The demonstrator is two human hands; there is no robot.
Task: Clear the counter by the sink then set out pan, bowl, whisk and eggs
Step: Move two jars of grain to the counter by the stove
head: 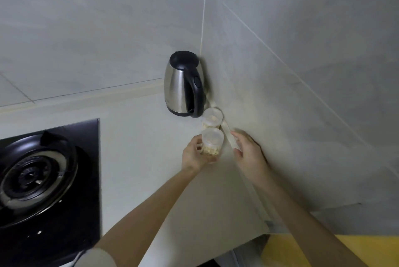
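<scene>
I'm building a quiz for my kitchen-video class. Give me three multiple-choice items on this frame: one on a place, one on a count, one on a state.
1. Where does the kettle stand?
A on a stove
B in the corner of the tiled walls
C in a sink

2. How many clear jars show?
A one
B two
C four

3. The left hand is:
A holding the nearer jar
B flat on the counter
C on the kettle's handle

Key: B, the kettle sits where both walls meet; B, one jar is held, one stands behind it; A, fingers curl round the jar.
</scene>
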